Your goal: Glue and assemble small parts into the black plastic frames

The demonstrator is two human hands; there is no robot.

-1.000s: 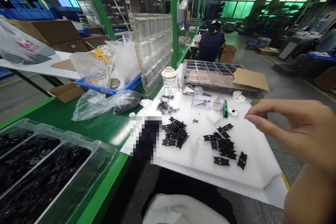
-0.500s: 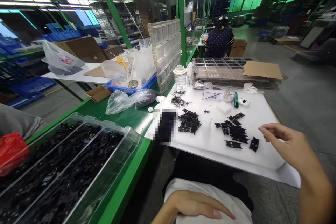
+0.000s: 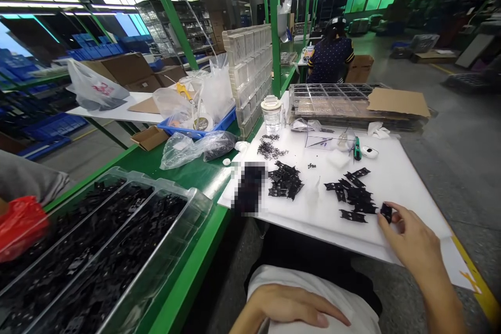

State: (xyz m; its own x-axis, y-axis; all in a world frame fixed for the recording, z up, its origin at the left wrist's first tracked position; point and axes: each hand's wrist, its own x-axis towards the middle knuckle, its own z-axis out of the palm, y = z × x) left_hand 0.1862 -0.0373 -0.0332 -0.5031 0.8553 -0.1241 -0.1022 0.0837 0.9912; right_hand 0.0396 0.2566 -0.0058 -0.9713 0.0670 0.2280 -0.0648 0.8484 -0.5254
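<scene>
Found no legible text anywhere; only blurred red marks, too smeared to read, printed on the white plastic bag [image 3: 96, 90] at far left.

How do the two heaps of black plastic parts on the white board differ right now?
The left heap of black plastic parts is compact and untouched; the right heap of black plastic parts is strung out, and the right hand pinches its outermost piece. Both lie on the white foam board. The left hand rests on the lap.

Dim hall, bright ceiling tube lights, green-tinted windows, wide-angle edge distortion, soft blur at borders
</scene>
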